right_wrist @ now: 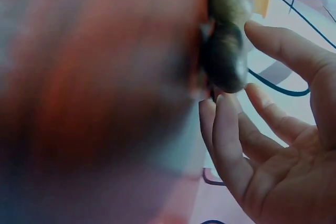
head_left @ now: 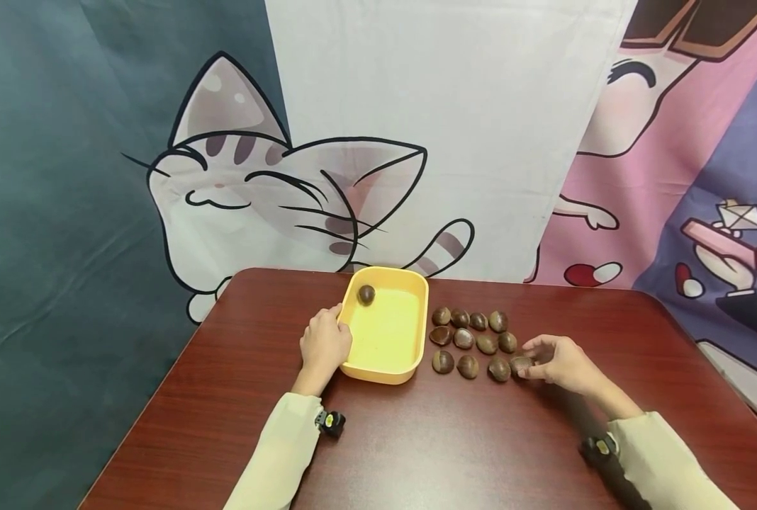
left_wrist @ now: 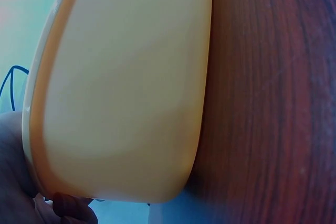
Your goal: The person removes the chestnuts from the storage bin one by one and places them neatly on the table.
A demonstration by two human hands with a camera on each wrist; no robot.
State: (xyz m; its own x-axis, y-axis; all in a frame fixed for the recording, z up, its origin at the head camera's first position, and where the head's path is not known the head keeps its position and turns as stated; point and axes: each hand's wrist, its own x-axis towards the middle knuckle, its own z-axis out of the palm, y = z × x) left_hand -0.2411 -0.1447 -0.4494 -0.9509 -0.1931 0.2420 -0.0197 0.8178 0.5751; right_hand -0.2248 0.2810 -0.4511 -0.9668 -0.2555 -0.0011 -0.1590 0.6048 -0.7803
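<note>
My left hand [head_left: 325,341] grips the left rim of a yellow plastic box [head_left: 388,377] standing on the table. One brown chestnut [head_left: 366,295] lies inside, toward the box's far left corner. In the left wrist view the box's side wall [left_wrist: 126,87] fills the middle, with curled fingertips [left_wrist: 73,208] at its rim. To the right of the box, several chestnuts [head_left: 464,338] lie in three rough rows. My right hand [head_left: 563,365] is at the rightmost chestnut [head_left: 520,365] of the near row, thumb and fingers spread around it. The right wrist view shows that chestnut [right_wrist: 226,59] between thumb and fingertips.
Everything stands on a dark red-brown wooden table [head_left: 455,446]. Behind its far edge hangs a backdrop [head_left: 455,106] printed with a cartoon cat and other figures. A small black camera [head_left: 331,423] is strapped to the left wrist, another [head_left: 598,450] to the right.
</note>
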